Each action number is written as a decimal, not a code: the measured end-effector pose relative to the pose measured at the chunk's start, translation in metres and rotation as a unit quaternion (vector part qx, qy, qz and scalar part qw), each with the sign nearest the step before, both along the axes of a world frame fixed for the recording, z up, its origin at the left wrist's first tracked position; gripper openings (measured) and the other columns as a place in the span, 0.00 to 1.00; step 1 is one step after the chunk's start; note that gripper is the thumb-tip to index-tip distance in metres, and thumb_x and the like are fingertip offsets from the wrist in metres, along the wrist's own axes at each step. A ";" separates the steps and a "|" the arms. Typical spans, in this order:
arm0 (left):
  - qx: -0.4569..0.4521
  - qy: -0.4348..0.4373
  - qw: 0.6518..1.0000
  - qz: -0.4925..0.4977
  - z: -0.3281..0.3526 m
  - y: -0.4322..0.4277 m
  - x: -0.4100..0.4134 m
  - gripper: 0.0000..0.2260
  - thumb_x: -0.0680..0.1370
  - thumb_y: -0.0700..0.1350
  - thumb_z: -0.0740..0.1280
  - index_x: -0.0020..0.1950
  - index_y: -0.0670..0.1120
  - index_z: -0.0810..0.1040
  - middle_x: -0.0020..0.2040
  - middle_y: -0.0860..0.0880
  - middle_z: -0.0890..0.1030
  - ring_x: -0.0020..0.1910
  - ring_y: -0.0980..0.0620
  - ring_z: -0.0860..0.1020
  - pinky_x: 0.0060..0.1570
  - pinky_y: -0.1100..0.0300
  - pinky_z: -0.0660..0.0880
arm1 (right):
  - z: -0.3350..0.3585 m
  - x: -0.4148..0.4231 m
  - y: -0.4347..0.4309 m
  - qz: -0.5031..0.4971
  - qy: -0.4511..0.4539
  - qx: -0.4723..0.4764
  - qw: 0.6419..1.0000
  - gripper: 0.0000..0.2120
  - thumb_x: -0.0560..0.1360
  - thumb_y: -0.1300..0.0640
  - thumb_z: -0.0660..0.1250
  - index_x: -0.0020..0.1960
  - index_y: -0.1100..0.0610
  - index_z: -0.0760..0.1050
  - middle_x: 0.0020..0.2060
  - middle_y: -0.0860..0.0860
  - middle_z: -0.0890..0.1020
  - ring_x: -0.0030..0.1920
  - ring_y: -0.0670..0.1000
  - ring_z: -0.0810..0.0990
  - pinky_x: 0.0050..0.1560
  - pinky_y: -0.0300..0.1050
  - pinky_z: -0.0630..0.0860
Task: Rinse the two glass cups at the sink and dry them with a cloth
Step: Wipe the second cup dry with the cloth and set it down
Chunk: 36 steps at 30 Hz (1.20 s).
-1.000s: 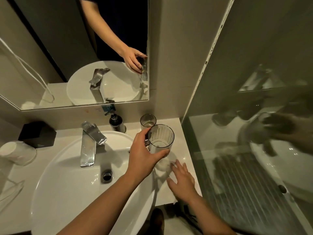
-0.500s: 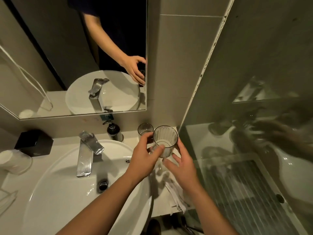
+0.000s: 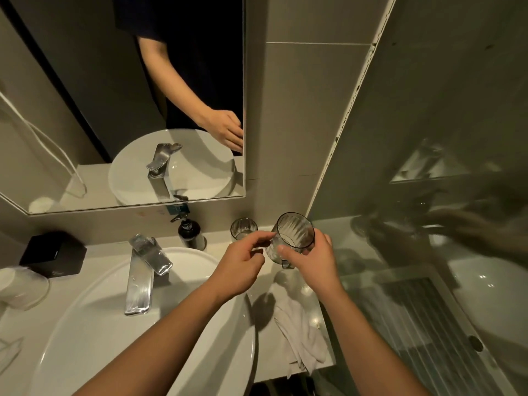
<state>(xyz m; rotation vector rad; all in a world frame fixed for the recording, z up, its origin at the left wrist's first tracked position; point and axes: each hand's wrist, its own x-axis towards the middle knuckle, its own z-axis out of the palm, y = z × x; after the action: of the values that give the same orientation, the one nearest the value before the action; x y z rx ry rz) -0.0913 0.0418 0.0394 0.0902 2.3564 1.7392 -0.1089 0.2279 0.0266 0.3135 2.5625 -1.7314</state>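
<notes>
Right hand [image 3: 313, 260] wraps the ribbed glass cup [image 3: 294, 238], tilted above the counter [image 3: 103, 250]. Left hand [image 3: 243, 267] curls at its side, grip unclear. Second cup [image 3: 243, 228] stands by the wall and the cloth [image 3: 300, 324] lies untouched. Likely pre-rinse, so take it under the faucet [image 3: 143, 270].

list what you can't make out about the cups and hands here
Head view only.
Held cup: lower side hidden by the right hand; wet or dry unreadable through ribbed glass, dim light.
Left hand: fingertips meet the cup's outline; contact unclear.
Second cup: foot hidden behind left hand.
</notes>
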 end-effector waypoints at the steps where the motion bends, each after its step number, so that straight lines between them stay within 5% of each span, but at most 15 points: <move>1: -0.006 0.008 1.000 -0.003 0.001 0.000 -0.003 0.22 0.75 0.38 0.62 0.67 0.53 0.78 0.62 0.55 0.83 0.62 0.63 0.79 0.68 0.60 0.75 | 0.000 -0.004 0.002 0.004 0.001 0.007 1.000 0.32 0.63 0.46 0.84 0.63 0.51 0.75 0.58 0.46 0.73 0.55 0.46 0.81 0.62 0.53 0.80; 4: -0.058 0.037 0.998 -0.010 0.004 -0.001 -0.022 0.23 0.78 0.40 0.73 0.71 0.50 0.75 0.61 0.54 0.83 0.60 0.59 0.80 0.66 0.57 0.76 | 0.001 -0.016 0.012 0.026 0.007 0.004 1.000 0.35 0.57 0.42 0.82 0.60 0.48 0.75 0.58 0.46 0.75 0.56 0.47 0.82 0.61 0.53 0.81; 8: -0.189 0.071 0.976 -0.080 0.014 -0.008 -0.062 0.41 0.70 0.50 0.82 0.79 0.50 0.67 0.66 0.50 0.78 0.63 0.51 0.78 0.65 0.56 0.75 | 0.007 -0.034 0.027 0.118 -0.011 0.038 0.992 0.39 0.54 0.39 0.82 0.62 0.42 0.73 0.59 0.43 0.76 0.58 0.45 0.81 0.60 0.49 0.81; 12: -0.250 0.081 0.948 -0.183 0.018 -0.012 -0.092 0.50 0.66 0.53 0.84 0.82 0.49 0.62 0.75 0.47 0.72 0.71 0.50 0.73 0.70 0.60 0.68 | 0.014 -0.052 0.027 0.202 -0.026 0.096 0.974 0.40 0.56 0.44 0.85 0.65 0.40 0.72 0.59 0.41 0.75 0.59 0.47 0.80 0.57 0.57 0.82; 19: -0.211 0.087 0.965 -0.128 -0.004 -0.007 -0.110 0.42 0.62 0.48 0.86 0.74 0.47 0.73 0.65 0.49 0.80 0.61 0.52 0.78 0.61 0.62 0.72 | 0.015 -0.086 0.023 0.235 -0.047 0.176 0.955 0.40 0.64 0.56 0.85 0.71 0.51 0.69 0.61 0.46 0.78 0.61 0.47 0.78 0.63 0.47 0.77; 23: -0.204 0.078 0.974 -0.067 -0.026 0.002 -0.114 0.42 0.60 0.53 0.86 0.70 0.49 0.75 0.59 0.54 0.78 0.56 0.55 0.76 0.55 0.61 0.72 | 0.007 -0.098 0.018 0.243 -0.044 0.248 0.937 0.40 0.65 0.54 0.84 0.72 0.56 0.69 0.63 0.51 0.75 0.59 0.49 0.76 0.57 0.41 0.72; 28: -0.197 0.058 0.978 -0.046 -0.051 0.009 -0.119 0.43 0.59 0.60 0.84 0.68 0.51 0.73 0.60 0.55 0.76 0.57 0.54 0.77 0.58 0.55 0.76 | -0.006 -0.109 0.013 0.249 -0.051 0.275 0.927 0.45 0.62 0.50 0.85 0.73 0.55 0.69 0.63 0.51 0.77 0.61 0.52 0.77 0.60 0.44 0.74; 36: -0.234 0.072 0.964 -0.101 -0.063 -0.002 -0.139 0.36 0.62 0.54 0.85 0.68 0.49 0.78 0.58 0.51 0.80 0.56 0.49 0.79 0.56 0.56 0.74 | -0.026 -0.133 0.010 0.270 -0.077 0.302 0.911 0.40 0.63 0.58 0.83 0.72 0.53 0.71 0.63 0.52 0.79 0.61 0.54 0.78 0.60 0.47 0.76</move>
<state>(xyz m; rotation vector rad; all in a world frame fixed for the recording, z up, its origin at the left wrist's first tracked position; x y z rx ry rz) -0.2303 0.0401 -0.0231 0.3776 2.6841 1.0835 -0.2416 0.2381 0.0001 -0.2330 2.6443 -0.6889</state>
